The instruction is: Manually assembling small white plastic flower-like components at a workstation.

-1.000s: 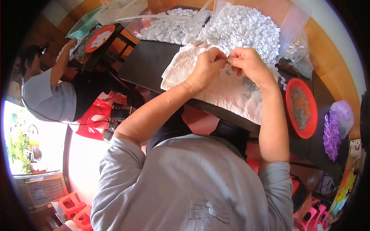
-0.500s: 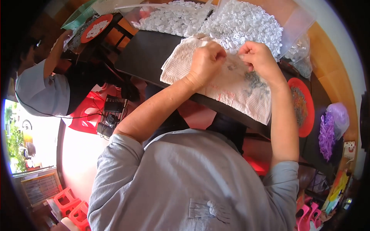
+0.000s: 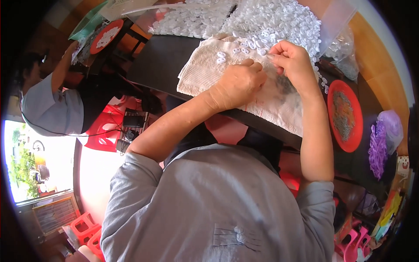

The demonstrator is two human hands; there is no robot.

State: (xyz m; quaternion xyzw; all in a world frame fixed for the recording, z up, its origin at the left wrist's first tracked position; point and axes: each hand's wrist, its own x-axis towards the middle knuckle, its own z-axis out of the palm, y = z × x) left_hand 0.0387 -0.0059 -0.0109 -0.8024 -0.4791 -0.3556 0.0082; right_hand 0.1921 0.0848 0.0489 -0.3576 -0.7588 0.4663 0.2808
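Observation:
A cream towel [image 3: 198, 72] lies over the front of the dark table, with grey smudges and reddish marks on it. Above its nearer part, my left hand [image 3: 242, 83] is closed with the fingers curled under; whatever they may hold is hidden. My right hand [image 3: 291, 63] pinches thumb and forefinger together at the towel's far side, beside the heap of small white oval plastic pieces [image 3: 275, 22]. Anything in that pinch is too small to make out. A few loose white pieces [image 3: 221, 57] rest on the towel, to the left of my right hand.
On the right stands a red oval plate [image 3: 358, 114] of thin grey metal bits. Past it lie purple strips [image 3: 378, 150] and a clear bag [image 3: 347, 56] stands behind. Another person [image 3: 56, 102] works at the left near a red plate [image 3: 97, 47] of white pieces.
My left hand has come nearer to me and slightly right, uncovering loose white pieces on the towel. My right hand stays in a pinch near the heap. The whole view has shifted slightly.

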